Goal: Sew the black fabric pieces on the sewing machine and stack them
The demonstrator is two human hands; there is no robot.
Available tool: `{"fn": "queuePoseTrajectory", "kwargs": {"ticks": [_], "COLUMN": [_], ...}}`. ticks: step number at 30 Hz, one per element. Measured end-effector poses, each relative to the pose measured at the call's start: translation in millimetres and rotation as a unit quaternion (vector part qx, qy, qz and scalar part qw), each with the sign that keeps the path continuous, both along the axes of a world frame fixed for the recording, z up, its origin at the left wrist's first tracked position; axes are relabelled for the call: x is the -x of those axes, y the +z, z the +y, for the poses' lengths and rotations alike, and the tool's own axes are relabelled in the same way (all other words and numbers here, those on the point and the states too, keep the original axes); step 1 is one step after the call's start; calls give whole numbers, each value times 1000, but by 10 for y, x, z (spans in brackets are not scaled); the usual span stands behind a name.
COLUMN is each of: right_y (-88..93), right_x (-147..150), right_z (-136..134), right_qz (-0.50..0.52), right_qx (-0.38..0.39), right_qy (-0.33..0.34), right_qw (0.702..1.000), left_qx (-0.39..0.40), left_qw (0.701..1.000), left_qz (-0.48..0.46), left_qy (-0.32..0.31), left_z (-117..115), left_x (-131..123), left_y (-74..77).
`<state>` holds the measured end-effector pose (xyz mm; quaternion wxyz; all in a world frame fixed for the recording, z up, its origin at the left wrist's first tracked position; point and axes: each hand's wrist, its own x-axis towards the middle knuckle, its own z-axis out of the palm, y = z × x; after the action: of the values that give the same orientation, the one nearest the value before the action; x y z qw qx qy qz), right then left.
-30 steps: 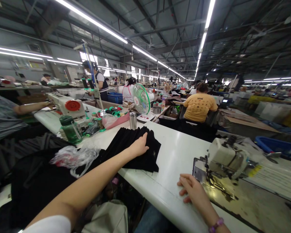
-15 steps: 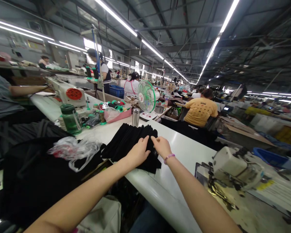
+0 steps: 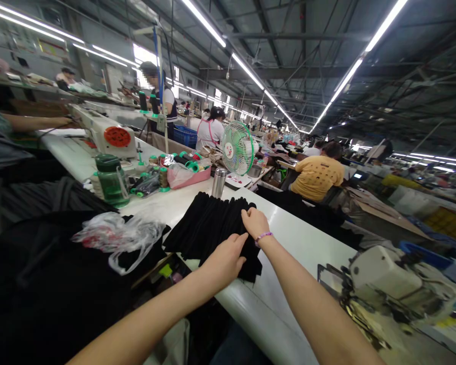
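Under long factory ceiling lights, the white surface (image 3: pixel 289 238) carried a stack of black fabric pieces (image 3: pixel 209 228) near its front edge, where the left hand (image 3: pixel 224 261) and the right hand (image 3: pixel 255 223) both pressed down on it, each grip loosely curled on cloth.

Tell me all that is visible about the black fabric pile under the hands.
The black fabric pile is a fanned stack of dark, matte cloth pieces that overlap like pleats. It lies flat on the white table, near its front edge. The left hand grips its near corner; the right hand rests on top.
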<state>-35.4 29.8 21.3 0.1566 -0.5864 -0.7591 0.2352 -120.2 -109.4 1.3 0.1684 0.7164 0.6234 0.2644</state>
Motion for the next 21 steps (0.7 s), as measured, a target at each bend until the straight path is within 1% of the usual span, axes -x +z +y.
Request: {"fn": "queuePoseTrajectory", "kwargs": {"ticks": [3, 5, 7, 9, 11, 13, 16, 19, 21], "right_y": [-67, -111, -138, -143, -130, -110, -91, -97, -103], "right_x": [84, 122, 142, 160, 198, 266, 404, 504, 509], "right_z": [6, 13, 22, 27, 24, 7, -48, -118, -149], "right_qz": [-3, -2, 0, -1, -11, -30, -63, -78, -82], "right_qx": [22, 42, 62, 78, 83, 79, 73, 67, 58], "right_qy": [16, 25, 34, 40, 37, 26, 9, 3, 5], "right_qw": [1000, 999, 998, 996, 996, 996, 995, 995, 995], "left_qx": [2, -10, -44, -87, -107, -95, -75, -72, -75], "left_qw": [1000, 1000, 999, 992, 981, 978, 982, 984, 984], "left_qz": [6, 9, 13, 27, 48, 64, 77, 83, 79], "left_qy": [-18, -12, 25, 90, 151, 177, 156, 141, 139], "left_z": [-103, -170, -182, -116, 9, 143, 269, 294, 289], "left_x": [3, 45, 139, 275, 421, 537, 620, 639, 658], "left_y": [38, 76, 94, 63, -21, -129, -251, -293, -307]}}
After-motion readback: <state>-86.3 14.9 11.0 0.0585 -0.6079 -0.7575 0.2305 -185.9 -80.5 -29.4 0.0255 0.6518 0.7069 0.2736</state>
